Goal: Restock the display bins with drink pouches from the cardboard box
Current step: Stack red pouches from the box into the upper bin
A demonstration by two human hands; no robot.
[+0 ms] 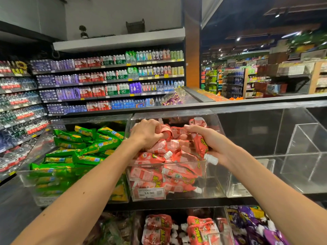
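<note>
— Red all through the middle: what is it?
— That is a heap of red drink pouches. They fill the clear acrylic bin in the middle of the upper row, nearly up to its front wall. A price label reading 14.90 sits low on that wall.
— What surrounds it?
— On the person's left, the neighbouring bin holds green packets. On the right is another clear bin with an acrylic divider inside. The row below holds more red pouches and purple pouches. Shelves of bottled water line the back wall.
— Is anything in the way of the hands?
— A sloped clear hood covers the rear of the bin, just above both hands. The front wall stands below the wrists.
— And the hands?
— Both are inside the bin. The left hand has its fingers clenched round a bunch of red pouches on top of the heap. The right hand grasps a single pouch, with the fingers wrapped under it and the thumb over it.
— Which way does that pouch lie?
— Its long axis runs from the back of the bin toward the person, tilted downward. Its white cap points down and toward the person, sticking out below the palm. The pouches in the heap lie at mixed angles, and two visible caps point right.
</note>
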